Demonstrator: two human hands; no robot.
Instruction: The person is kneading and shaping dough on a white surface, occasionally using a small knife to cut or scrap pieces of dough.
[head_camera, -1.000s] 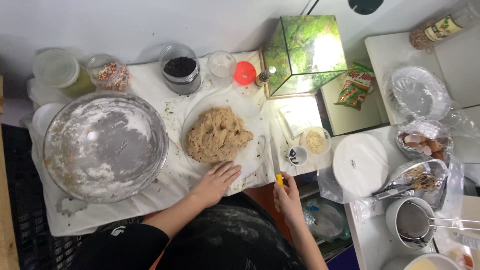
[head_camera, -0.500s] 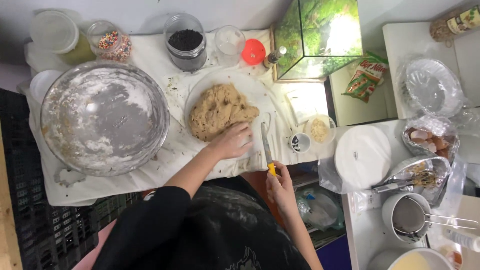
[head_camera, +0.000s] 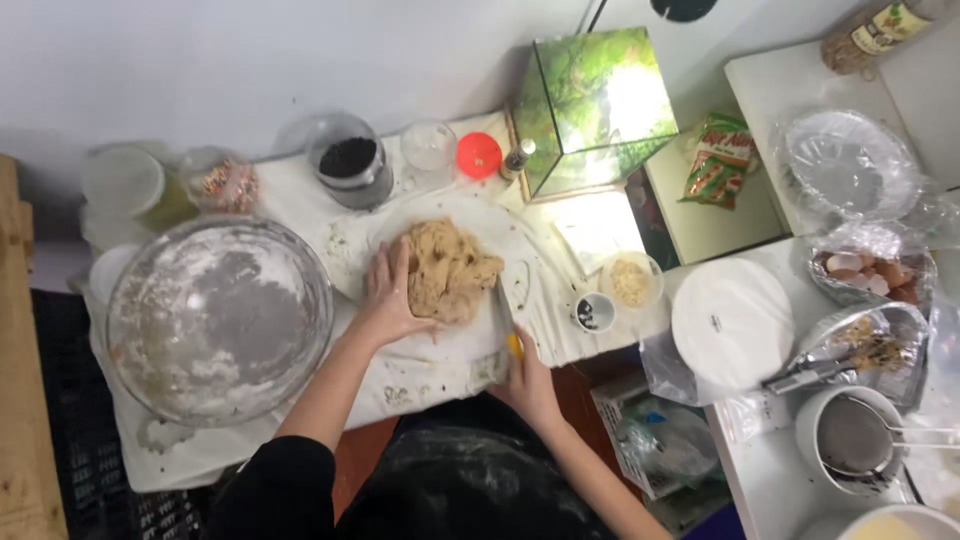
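Left hand (head_camera: 385, 300), fingers spread flat, presses the soft, sticky-looking dough (head_camera: 450, 270) at table (head_camera: 300, 215) centre; right hand (head_camera: 527, 378), at 5 o'clock, grips a yellow-handled knife (head_camera: 506, 318) touching it; best gathered from underneath

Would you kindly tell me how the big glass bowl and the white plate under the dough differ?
The glass bowl is deep, clear and flour-dusted, with no hand on it. The white plate is flat, opaque and bears the dough, which the left hand presses. Both are round and sit on the white cloth.
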